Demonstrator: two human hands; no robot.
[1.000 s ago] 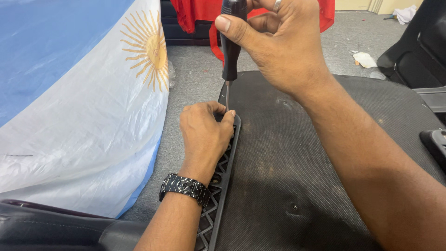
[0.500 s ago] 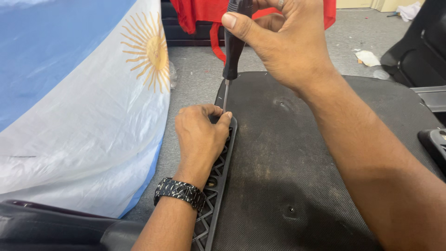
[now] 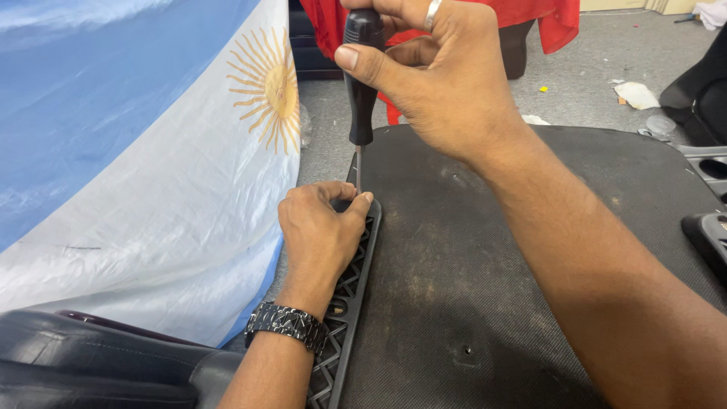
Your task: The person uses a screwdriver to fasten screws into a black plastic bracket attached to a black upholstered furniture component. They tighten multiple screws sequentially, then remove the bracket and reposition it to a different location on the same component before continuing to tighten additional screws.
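Note:
My right hand (image 3: 443, 76) grips the black handle of a screwdriver (image 3: 363, 76) held upright, its thin shaft pointing down to the top end of a black plastic lattice strip (image 3: 350, 303). That strip runs along the left edge of a large dark fabric-covered panel (image 3: 485, 288). My left hand (image 3: 318, 235), with a dark metal watch on the wrist, rests curled on the strip, its fingertips pinched around the screwdriver tip. The tip itself is hidden by those fingers.
A blue and white flag with a yellow sun (image 3: 136, 167) drapes at the left. Red cloth (image 3: 530, 19) hangs at the top. Black plastic parts (image 3: 708, 227) lie at the right, a black padded part (image 3: 91, 363) at the lower left. Scraps litter the grey floor (image 3: 628, 91).
Both hands have stayed nearly still on the screwdriver and strip. The right hand's grip on the handle has shifted slightly.

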